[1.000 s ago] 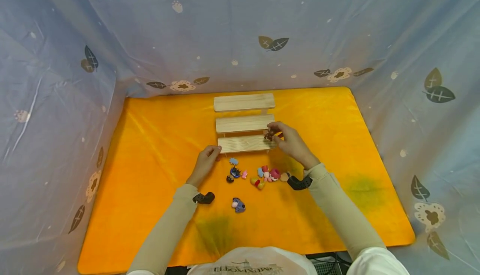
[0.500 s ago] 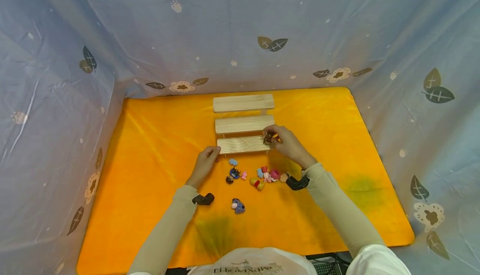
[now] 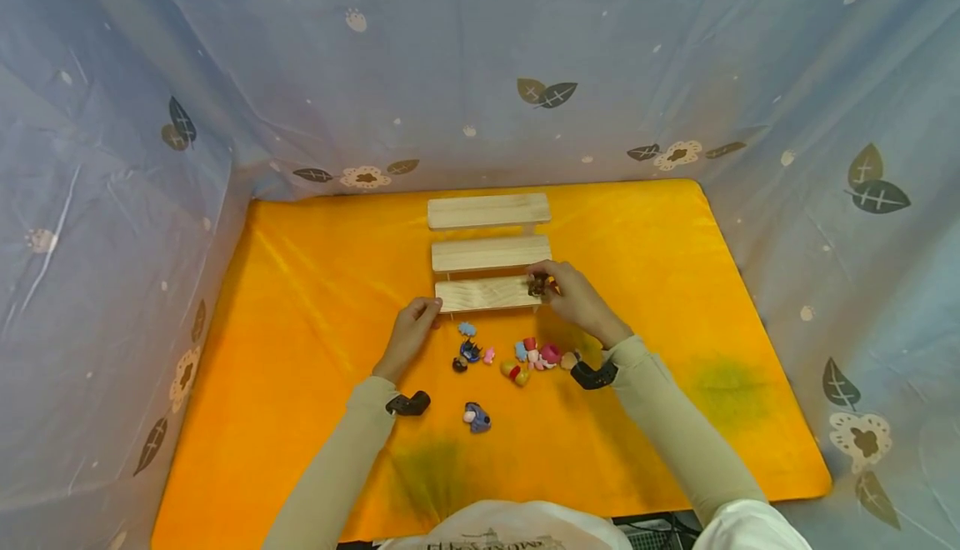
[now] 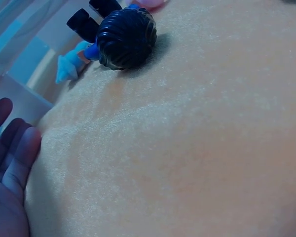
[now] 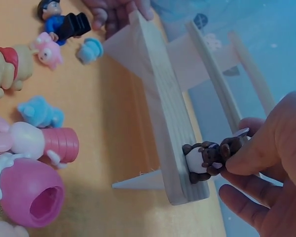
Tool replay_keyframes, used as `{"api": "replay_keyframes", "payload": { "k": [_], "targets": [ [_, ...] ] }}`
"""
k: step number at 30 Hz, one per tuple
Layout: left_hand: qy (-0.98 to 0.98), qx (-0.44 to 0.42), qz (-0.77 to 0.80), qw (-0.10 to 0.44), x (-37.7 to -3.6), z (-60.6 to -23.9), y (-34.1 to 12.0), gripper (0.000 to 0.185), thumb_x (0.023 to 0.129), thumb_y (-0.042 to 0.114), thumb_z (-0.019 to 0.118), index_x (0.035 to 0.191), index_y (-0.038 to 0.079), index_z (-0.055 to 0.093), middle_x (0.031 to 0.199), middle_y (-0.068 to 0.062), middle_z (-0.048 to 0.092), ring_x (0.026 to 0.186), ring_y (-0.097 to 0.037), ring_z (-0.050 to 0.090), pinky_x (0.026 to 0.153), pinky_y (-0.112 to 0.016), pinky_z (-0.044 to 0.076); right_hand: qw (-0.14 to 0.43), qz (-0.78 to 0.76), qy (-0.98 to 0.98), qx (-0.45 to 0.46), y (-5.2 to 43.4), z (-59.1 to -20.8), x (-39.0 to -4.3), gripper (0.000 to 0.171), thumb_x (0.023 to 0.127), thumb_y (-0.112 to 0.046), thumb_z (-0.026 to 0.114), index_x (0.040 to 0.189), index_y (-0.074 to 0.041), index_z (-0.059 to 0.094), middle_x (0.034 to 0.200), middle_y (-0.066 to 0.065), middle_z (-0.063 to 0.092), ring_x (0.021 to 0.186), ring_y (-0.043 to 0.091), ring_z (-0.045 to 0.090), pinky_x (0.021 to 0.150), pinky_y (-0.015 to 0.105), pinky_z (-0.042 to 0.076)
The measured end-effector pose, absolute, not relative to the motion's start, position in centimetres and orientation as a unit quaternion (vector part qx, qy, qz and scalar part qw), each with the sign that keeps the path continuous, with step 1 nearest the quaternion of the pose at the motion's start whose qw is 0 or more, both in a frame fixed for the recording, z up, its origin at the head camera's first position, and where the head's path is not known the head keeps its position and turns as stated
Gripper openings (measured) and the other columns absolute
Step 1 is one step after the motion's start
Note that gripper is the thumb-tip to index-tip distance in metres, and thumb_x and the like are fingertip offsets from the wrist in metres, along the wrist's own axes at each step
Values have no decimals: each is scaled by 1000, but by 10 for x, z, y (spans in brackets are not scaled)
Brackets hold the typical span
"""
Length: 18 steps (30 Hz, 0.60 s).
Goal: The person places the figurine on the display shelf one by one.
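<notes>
Small brown bear figurine (image 5: 207, 159), pinched by right hand (image 3: 576, 300) against right end of lowest step, centre of head frame. Grey-blue leaf-print curtain (image 3: 480, 67) across top and both sides. Orange cloth-covered tabletop (image 3: 675, 300) filling middle. Three-step pale wooden display shelf (image 3: 487, 252) at centre; nothing else seen on steps. Left hand (image 3: 411, 333), fingers relaxed and straight, touching lowest step's left end, holding nothing. Cluster of small colourful toy figures (image 3: 517, 354) just below shelf; one blue-grey donkey figure (image 3: 477, 417) lower, apart.
</notes>
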<state>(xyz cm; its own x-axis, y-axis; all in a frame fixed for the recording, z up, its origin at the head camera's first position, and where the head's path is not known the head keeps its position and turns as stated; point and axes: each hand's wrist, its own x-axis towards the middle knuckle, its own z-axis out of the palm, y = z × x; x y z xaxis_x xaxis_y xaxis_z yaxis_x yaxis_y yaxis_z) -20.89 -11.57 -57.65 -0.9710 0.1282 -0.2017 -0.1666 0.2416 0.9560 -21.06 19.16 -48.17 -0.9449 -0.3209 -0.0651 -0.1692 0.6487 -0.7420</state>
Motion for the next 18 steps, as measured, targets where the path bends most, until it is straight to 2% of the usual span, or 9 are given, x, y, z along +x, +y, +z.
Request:
{"api": "replay_keyframes", "payload": {
  "k": [5,9,13,18],
  "targets": [
    [782,-17,610,124,-209,-577,-117,44,104,45,54,121,5,66,118,-15,67,92,-19,65,86,-31,53,104,-407,899,-121,193,-479,-208,47,98,8,46,144,-2,51,140,18,55,125,35,53,106,54,46],
    [783,-16,609,125,-209,-575,-117,47,104,47,54,123,6,66,120,-14,66,94,-21,66,88,-33,53,75,-411,901,-116,195,-471,-205,49,98,7,42,145,-4,50,146,18,52,130,38,49,107,56,43],
    [781,-17,612,124,-208,-573,-116,48,103,48,54,123,6,66,121,-14,66,96,-25,66,90,-36,53,29,-433,894,-115,196,-459,-200,45,101,6,39,143,-4,52,144,17,53,132,37,48,107,54,43],
    [779,-12,614,124,-208,-573,-116,47,104,47,54,124,6,66,126,-14,65,100,-29,66,91,-38,53,-9,-465,877,-124,188,-440,-194,41,102,5,41,138,-6,57,138,14,58,126,33,54,103,51,47]
  ]
}}
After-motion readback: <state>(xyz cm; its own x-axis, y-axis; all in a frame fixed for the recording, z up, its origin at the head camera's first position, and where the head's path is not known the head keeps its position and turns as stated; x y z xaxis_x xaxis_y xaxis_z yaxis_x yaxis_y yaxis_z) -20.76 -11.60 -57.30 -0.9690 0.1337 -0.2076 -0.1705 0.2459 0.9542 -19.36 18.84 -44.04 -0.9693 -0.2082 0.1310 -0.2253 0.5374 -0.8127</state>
